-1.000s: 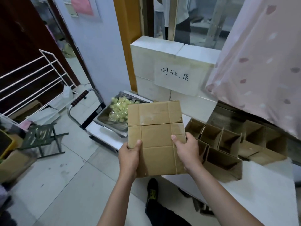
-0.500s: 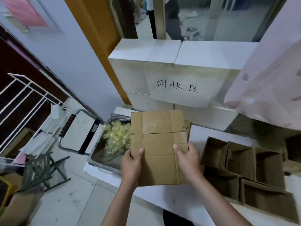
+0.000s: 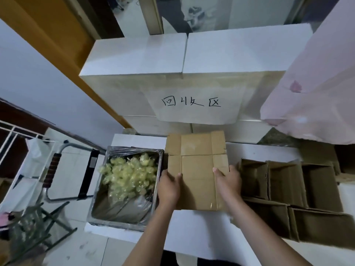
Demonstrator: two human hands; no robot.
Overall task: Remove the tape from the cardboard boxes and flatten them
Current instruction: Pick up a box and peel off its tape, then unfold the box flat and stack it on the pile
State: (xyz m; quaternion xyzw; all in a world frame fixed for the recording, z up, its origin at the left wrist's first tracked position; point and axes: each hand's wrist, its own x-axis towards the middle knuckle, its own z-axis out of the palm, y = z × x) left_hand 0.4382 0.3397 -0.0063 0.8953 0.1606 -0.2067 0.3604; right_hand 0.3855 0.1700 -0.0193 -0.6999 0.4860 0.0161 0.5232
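A flattened brown cardboard box (image 3: 197,166) lies low over the white table (image 3: 194,233), just in front of the white boxes. My left hand (image 3: 169,187) grips its left edge, thumb on top. Its right edge is held by my right hand (image 3: 228,183), thumb likewise on top. A short strip of clear tape shows near the flattened box's near edge. Several open brown cardboard boxes (image 3: 288,191) stand in a cluster on the table to the right.
A metal tray (image 3: 99,214) lined with plastic film holds crumpled yellowish tape balls (image 3: 128,175), left of the flat box. Stacked white boxes (image 3: 182,73) with a handwritten label stand behind. Pink fabric (image 3: 317,83) hangs at right. A folding stool (image 3: 32,233) and trolley handle (image 3: 51,167) are on the floor left.
Both hands have carried the flattened box forward and down towards the white boxes, between the tray and the open boxes. The view has tilted downward and closer.
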